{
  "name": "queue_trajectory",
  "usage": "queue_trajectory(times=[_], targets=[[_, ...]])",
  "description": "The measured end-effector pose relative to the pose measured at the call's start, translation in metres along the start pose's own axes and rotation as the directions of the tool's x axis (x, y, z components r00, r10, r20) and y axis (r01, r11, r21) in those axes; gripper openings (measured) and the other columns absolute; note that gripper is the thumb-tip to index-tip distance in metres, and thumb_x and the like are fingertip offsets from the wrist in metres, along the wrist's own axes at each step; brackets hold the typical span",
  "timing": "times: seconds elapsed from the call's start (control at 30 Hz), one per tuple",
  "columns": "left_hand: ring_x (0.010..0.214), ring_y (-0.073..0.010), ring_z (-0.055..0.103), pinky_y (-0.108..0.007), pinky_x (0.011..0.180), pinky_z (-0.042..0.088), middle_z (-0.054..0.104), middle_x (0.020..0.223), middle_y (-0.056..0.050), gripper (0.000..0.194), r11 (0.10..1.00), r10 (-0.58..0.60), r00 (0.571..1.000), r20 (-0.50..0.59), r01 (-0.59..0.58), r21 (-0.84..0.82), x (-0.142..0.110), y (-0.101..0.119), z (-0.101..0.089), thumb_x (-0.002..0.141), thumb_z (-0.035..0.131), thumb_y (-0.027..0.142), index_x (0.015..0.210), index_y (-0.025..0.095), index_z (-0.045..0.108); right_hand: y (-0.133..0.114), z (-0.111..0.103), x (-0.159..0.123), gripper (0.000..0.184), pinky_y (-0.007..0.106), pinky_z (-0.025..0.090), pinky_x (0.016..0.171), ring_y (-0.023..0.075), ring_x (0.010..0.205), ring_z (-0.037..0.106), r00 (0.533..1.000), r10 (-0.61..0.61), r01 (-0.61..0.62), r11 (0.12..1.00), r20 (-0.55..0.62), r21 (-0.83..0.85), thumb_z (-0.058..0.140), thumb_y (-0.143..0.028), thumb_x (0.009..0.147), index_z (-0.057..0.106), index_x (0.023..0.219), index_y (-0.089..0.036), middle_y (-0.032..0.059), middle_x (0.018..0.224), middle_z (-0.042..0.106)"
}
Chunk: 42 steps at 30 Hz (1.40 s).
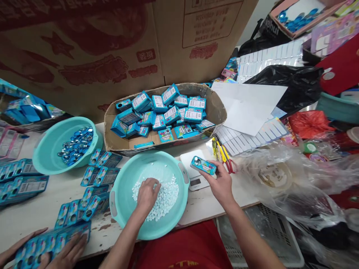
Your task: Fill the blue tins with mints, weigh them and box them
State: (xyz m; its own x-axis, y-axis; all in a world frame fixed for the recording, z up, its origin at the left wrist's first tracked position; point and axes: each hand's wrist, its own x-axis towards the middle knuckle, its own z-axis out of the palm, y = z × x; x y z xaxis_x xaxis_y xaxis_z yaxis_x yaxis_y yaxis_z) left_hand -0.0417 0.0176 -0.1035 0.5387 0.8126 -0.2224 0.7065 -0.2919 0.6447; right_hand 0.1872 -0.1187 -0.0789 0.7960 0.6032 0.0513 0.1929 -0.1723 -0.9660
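Note:
My left hand (147,196) is inside a turquoise basin (123,170), over a heap of small white candies (165,200). Its fingers are curled together, and whatever they pinch is hidden. My right hand (221,181) grips a small blue candy box (203,165) by its right end, tilted above a white kitchen scale (196,183). The box has a round hole at its left end and printed lettering along its side. A few single candies lie apart from the heap on the basin's inner wall.
A cut-down carton (112,142) of blue boxes stands behind the basin. Left are a second basin (42,160) of blue-and-silver caps and rows of boxes (106,175). A co-worker's hands (73,250) hold grouped boxes. Cutters and scissors (230,164) lie right of the scale.

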Motion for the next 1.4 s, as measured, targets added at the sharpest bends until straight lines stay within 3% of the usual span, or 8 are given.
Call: queue_trajectory(times=[0.2,0.33,0.5,0.6,0.83,1.07,1.2,1.4], targets=[[0.091,-0.0239,0.059,-0.038,0.084,0.045,0.066,0.092,-0.008,0.027,0.989,0.069,0.997,-0.044,-0.062,0.135,-0.010,-0.023,0.004,0.088,0.040,0.035,0.087,0.018,0.061,0.043,0.014,0.017,0.042,0.038,0.050,0.080,0.0204,0.086,0.061,1.000,0.010,-0.011,0.999,-0.028,-0.033,0.072,-0.042,0.069,0.059,0.100,-0.018,0.0057,0.095,0.063],[0.092,-0.0220,0.058,-0.037,0.085,0.045,0.066,0.094,-0.006,0.024,0.974,0.143,0.989,-0.026,-0.136,0.182,0.003,-0.027,0.007,0.091,0.040,0.030,0.091,0.018,0.061,0.038,0.008,0.003,0.048,0.047,0.044,0.095,0.0264,0.112,0.052,0.978,-0.182,0.159,0.967,-0.104,-0.198,0.070,-0.039,0.074,0.054,0.114,-0.018,0.0124,0.118,0.056],[0.107,-0.0213,0.051,-0.037,0.091,0.041,0.061,0.112,-0.005,0.024,0.862,0.377,0.900,0.218,-0.427,0.274,0.016,-0.006,0.038,0.092,0.041,0.027,0.107,0.021,0.059,0.014,0.015,-0.037,0.037,0.051,0.041,0.096,0.0273,0.115,0.049,0.878,-0.474,0.407,0.817,-0.073,-0.408,0.063,-0.025,0.082,0.052,0.116,-0.020,0.0135,0.117,0.053],[0.107,-0.0244,0.047,-0.040,0.086,0.041,0.056,0.116,-0.007,0.024,0.784,0.349,0.870,0.347,-0.474,0.400,0.013,0.010,0.052,0.091,0.044,0.030,0.109,0.023,0.058,0.011,0.038,-0.058,0.028,0.051,0.044,0.093,0.0278,0.116,0.047,0.865,-0.499,0.484,0.798,0.056,-0.359,0.060,-0.021,0.084,0.053,0.111,-0.021,0.0118,0.115,0.053],[0.095,-0.0240,0.048,-0.036,0.078,0.041,0.057,0.093,-0.008,0.020,0.776,0.185,0.881,0.435,-0.402,0.486,-0.033,-0.018,0.029,0.090,0.042,0.026,0.087,0.020,0.062,0.018,0.068,-0.065,0.024,0.055,0.039,0.096,0.0295,0.119,0.043,0.903,-0.429,0.414,0.853,0.024,-0.319,0.055,-0.021,0.085,0.054,0.109,-0.023,0.0117,0.118,0.049],[0.107,-0.0239,0.048,-0.040,0.094,0.037,0.054,0.114,-0.010,0.028,0.877,0.095,0.991,0.098,-0.130,0.463,-0.025,-0.047,-0.011,0.092,0.040,0.032,0.111,0.021,0.057,0.027,0.076,-0.070,0.034,0.054,0.036,0.097,0.0293,0.122,0.038,0.958,-0.288,0.275,0.921,-0.008,-0.275,0.050,-0.026,0.088,0.047,0.122,-0.021,0.0146,0.126,0.042],[0.110,-0.0290,0.046,-0.044,0.090,0.040,0.052,0.116,-0.012,0.037,0.819,-0.074,0.990,0.121,-0.009,0.574,-0.016,-0.044,-0.010,0.091,0.039,0.038,0.120,0.019,0.052,0.029,0.085,-0.077,0.049,0.053,0.036,0.098,0.0291,0.126,0.034,0.980,-0.171,0.148,0.968,-0.101,-0.201,0.048,-0.028,0.089,0.032,0.135,-0.020,0.0179,0.132,0.035],[0.108,-0.0344,0.047,-0.045,0.083,0.042,0.050,0.119,-0.016,0.052,0.747,-0.247,0.950,0.192,0.060,0.662,-0.045,-0.027,0.006,0.086,0.043,0.051,0.125,0.017,0.049,0.025,0.093,-0.078,0.050,0.055,0.033,0.101,0.0284,0.127,0.032,0.972,-0.147,0.112,0.976,-0.185,-0.187,0.045,-0.025,0.090,0.028,0.137,-0.021,0.0175,0.133,0.033]])
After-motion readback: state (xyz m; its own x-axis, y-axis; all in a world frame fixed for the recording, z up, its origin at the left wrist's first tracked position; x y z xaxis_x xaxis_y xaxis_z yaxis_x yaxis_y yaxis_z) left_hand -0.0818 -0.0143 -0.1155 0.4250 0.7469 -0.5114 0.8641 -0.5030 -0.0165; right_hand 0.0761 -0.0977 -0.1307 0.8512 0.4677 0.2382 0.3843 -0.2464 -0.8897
